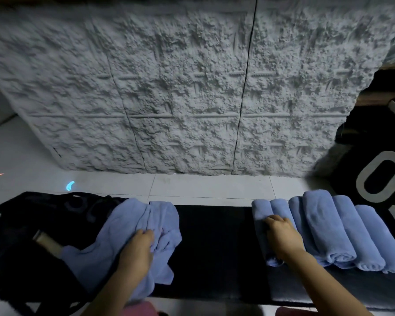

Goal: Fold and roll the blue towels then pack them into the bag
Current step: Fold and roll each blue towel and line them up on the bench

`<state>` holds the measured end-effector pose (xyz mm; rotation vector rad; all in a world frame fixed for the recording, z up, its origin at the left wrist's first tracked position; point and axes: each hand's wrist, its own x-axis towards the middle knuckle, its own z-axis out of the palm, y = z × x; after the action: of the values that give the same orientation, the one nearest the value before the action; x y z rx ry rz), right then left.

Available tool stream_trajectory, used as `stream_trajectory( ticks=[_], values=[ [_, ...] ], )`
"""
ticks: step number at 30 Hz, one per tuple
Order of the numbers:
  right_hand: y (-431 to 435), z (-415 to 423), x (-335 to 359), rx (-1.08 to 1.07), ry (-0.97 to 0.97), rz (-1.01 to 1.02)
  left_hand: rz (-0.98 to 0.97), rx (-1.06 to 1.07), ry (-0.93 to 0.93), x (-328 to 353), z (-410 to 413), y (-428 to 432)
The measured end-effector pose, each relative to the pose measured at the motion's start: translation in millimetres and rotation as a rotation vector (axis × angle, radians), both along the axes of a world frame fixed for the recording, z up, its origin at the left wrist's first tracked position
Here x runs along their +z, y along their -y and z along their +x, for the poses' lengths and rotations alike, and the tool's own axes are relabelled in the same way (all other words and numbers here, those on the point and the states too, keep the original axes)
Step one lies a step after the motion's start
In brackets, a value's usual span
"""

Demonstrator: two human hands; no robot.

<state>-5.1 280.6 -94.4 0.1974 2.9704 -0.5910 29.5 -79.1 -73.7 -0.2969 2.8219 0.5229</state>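
1. Leftmost, at 8 o'clock, the bag (21,224) is lying dark.
2. At 7 o'clock, the left hand (138,247) is clutching a loose towel (128,220), which is overlapping the bag.
3. At 5 o'clock, the right hand (283,236) is gripping the end roll (259,213); the other rolls (324,224) are touching it.

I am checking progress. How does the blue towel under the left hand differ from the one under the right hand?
The crumpled towel under the left hand is loose and spread out; the rolled towel under the right hand is a tight tube. The crumpled towel lies alone, overlapping the black bag; the rolled towel lies in a row beside other rolled towels. Both are light blue.
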Motion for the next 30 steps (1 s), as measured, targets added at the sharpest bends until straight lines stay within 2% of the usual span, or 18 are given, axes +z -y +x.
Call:
stream_trajectory(
  ticks=[2, 5, 6, 9, 12, 15, 18, 20, 22, 27, 30],
  values=[
    [3, 4, 7, 0.010, -0.026, 0.005, 0.228, 0.194, -0.032, 5, -2, 7],
    [10, 9, 15, 0.078, -0.110, 0.172, 0.451, 0.309, -0.147, 24, -13, 8],
    [16, 9, 21, 0.131, -0.172, 0.143, 0.577, 0.329, -0.182, 37, -16, 5],
    [61, 13, 59, 0.284, -0.252, -0.228, 0.954, 0.310, -0.259, 79, -24, -4],
    [119, 23, 115, 0.418, -0.227, -0.491, 1.140, 0.276, -0.245, 126, -28, -23],
    [154, 27, 157, 0.468, -0.254, -0.566, 1.319, 0.290, -0.210, 172, -25, -39],
    [162, 24, 188, 0.408, -0.343, -0.541, 1.424, 0.273, -0.172, 206, -17, -42],
    [157, 20, 204, 0.360, -0.363, -0.614, 1.505, 0.213, -0.161, 225, -9, -40],
    [152, 20, 224, 0.341, -0.353, -0.680, 1.419, 0.155, -0.196, 239, -1, -39],
    [140, 30, 273, 0.290, -0.508, -0.699, 0.902, 0.071, -0.504, 264, 11, -55],
    [134, 37, 298, 0.281, -0.549, -0.667, 0.780, -0.113, -0.629, 285, 18, -66]
  ],
)
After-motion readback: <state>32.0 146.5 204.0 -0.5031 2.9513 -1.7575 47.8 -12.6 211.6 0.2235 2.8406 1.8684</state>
